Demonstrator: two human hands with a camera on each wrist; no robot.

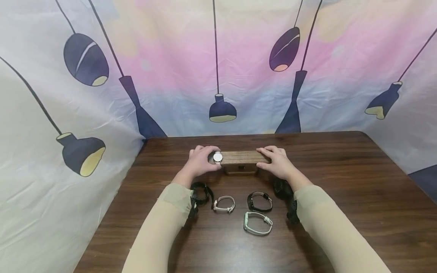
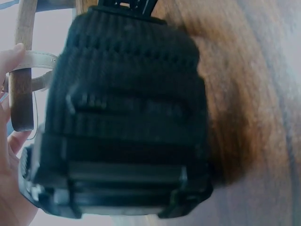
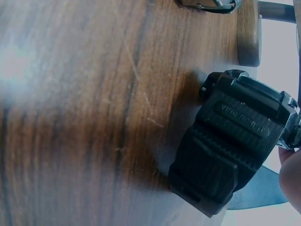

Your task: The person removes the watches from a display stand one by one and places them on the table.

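Black wrist strap (image 2: 127, 117) fills our left view; overhead, left hand (image 1: 199, 161) clasps watch (image 1: 217, 157), right hand (image 1: 277, 161) clasps wooden stand (image 1: 240, 157) at 12 o'clock on worktop (image 1: 341, 197).

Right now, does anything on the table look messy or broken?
Nothing looks broken or spilled. One white-faced watch sits on the wooden bar, gripped by the left hand; the right hand holds the bar's other end. Three more watches lie loose on the table: pale-strapped, black and white.
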